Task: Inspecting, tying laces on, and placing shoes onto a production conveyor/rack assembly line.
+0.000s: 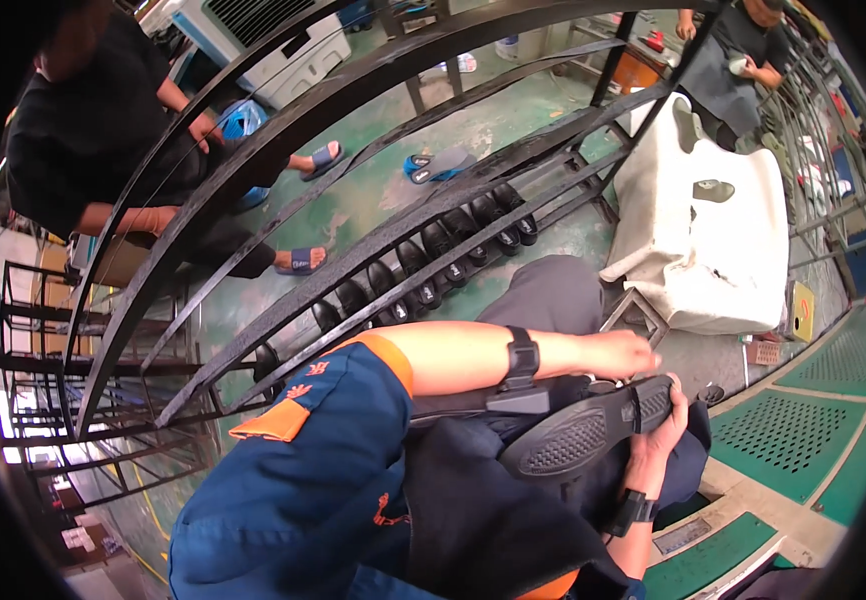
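A black shoe (565,440) lies across my lap, tilted so that its patterned sole faces up. Its heel end is in my right hand (665,422), with the fingers wrapped round the edge. My left hand (621,354) reaches over from the left, closed, just above the heel end near the shoe's opening. Whatever its fingers may pinch is too small or hidden to make out. Dark bands with small boxes sit on both my wrists, and the shoe's upper is mostly out of sight.
A black metal rack (353,300) holds a row of black shoes (438,240) ahead. White cloth (703,230) drapes a stand at the right, beside green perforated panels (788,430). One person (93,130) sits at the far left; another (738,70) works at the far right.
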### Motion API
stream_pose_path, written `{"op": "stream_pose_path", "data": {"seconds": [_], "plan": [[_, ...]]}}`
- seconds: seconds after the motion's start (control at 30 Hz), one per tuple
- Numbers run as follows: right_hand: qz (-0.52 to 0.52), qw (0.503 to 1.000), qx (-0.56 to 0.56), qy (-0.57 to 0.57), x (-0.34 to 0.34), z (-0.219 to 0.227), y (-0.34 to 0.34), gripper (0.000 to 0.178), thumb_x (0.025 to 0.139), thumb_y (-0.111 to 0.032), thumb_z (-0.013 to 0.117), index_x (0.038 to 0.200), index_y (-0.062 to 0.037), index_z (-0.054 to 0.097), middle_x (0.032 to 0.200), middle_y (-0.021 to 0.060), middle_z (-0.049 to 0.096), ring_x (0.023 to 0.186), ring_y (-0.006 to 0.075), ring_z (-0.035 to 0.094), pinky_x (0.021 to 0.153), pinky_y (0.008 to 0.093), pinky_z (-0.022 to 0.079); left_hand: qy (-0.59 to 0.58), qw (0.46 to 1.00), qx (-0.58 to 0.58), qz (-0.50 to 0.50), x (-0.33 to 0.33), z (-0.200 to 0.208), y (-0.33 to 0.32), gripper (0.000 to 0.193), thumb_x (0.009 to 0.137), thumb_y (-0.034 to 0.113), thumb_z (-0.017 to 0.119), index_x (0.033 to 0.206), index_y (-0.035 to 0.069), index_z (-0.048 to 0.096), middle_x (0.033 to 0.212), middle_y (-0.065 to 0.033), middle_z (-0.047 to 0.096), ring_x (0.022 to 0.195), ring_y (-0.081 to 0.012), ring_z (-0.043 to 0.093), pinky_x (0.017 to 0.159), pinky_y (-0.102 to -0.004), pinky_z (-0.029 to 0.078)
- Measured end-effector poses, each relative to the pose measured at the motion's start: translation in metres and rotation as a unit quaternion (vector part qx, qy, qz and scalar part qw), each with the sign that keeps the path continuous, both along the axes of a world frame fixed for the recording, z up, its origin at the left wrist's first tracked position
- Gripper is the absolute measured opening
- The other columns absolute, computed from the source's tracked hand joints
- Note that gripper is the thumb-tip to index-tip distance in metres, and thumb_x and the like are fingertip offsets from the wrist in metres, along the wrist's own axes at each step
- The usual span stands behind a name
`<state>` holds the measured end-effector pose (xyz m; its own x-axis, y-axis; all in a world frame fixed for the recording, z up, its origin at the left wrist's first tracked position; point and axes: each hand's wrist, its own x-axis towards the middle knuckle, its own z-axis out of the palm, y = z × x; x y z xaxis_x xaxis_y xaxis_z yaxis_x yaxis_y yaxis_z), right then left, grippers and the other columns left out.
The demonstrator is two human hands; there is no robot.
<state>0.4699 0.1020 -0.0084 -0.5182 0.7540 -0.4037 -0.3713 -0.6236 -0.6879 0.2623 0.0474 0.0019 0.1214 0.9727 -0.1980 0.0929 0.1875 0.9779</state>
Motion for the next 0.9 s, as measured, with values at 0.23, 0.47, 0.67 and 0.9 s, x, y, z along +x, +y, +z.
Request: {"op": "stream_pose_path", "data": {"seconds": [0.23, 0.47, 0.67, 0.9], "plan": [[0.090, 0.981, 0.163, -0.046, -0.005, -0.014, 0.009, 0.042, 0.093, -0.029, 0.043, 0.112, 0.0035, 0.062, 0.099, 0.0141, 0.068, 0.091, 0.0236, 0.066, 0.088, 0.0347, 0.052, -0.274, 0.942, -0.183, 0.070, 0.041, -0.027, 0.032, 0.057, 0.099, 0.054, 0.052, 0.132, 0.008, 0.061, 0.123, -0.0074, 0.065, 0.108, -0.0192, 0.060, 0.093, -0.0359, 0.047], [0.018, 0.967, 0.234, -0.097, -0.015, 0.006, -0.019, 0.045, 0.094, -0.033, 0.044, 0.103, 0.0054, 0.067, 0.093, 0.0098, 0.068, 0.085, 0.0171, 0.064, 0.079, 0.0282, 0.048, -0.341, 0.928, -0.132, 0.074, 0.053, -0.015, 0.015, 0.037, 0.099, 0.038, 0.058, 0.098, 0.004, 0.073, 0.101, -0.0040, 0.072, 0.096, -0.0138, 0.063, 0.086, -0.0300, 0.048], [0.046, 0.964, 0.246, -0.094, -0.022, 0.034, -0.029, 0.054, 0.092, -0.034, 0.047, 0.116, 0.0116, 0.064, 0.111, 0.0154, 0.068, 0.102, 0.0222, 0.064, 0.092, 0.0297, 0.046, -0.313, 0.947, -0.044, 0.050, 0.049, -0.013, 0.005, 0.028, 0.100, 0.026, 0.053, 0.098, 0.001, 0.066, 0.101, -0.0041, 0.068, 0.099, -0.0128, 0.060, 0.089, -0.0281, 0.046], [0.018, 0.941, 0.312, -0.130, -0.020, 0.038, -0.035, 0.052, 0.090, -0.031, 0.050, 0.113, 0.0129, 0.065, 0.115, 0.0170, 0.067, 0.106, 0.0255, 0.064, 0.097, 0.0332, 0.045, -0.243, 0.969, 0.047, 0.026, 0.048, -0.010, 0.002, 0.028, 0.101, 0.024, 0.049, 0.096, 0.000, 0.064, 0.098, -0.0044, 0.067, 0.098, -0.0135, 0.059, 0.091, -0.0295, 0.044]]}}
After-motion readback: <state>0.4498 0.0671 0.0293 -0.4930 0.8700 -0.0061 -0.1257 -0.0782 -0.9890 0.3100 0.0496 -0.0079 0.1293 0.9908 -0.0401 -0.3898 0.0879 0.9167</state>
